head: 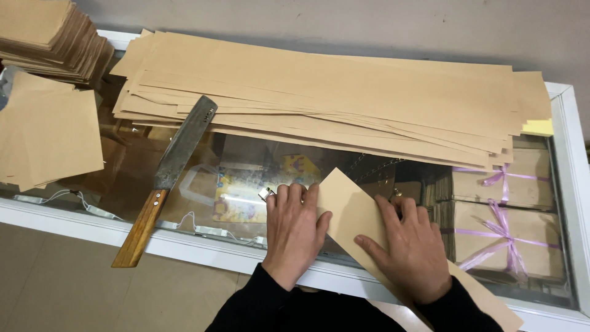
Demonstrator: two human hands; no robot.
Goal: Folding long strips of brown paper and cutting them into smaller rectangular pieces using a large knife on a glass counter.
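Observation:
A long strip of brown paper (345,209) lies slanted on the glass counter top (246,160), its near end hanging past the front edge. My left hand (294,230) rests flat on the glass with its fingertips on the strip's left edge; a ring shows on one finger. My right hand (409,246) presses flat on the strip, fingers spread. Neither hand grips anything. A large knife (169,175) with a dark blade and wooden handle lies on the glass to the left of my hands.
A fanned stack of long brown paper sheets (332,98) fills the back of the counter. Piles of square brown sheets (46,132) lie at the left. Under the glass sit paper bundles tied with purple ribbon (501,230). The white counter frame (184,237) runs along the front.

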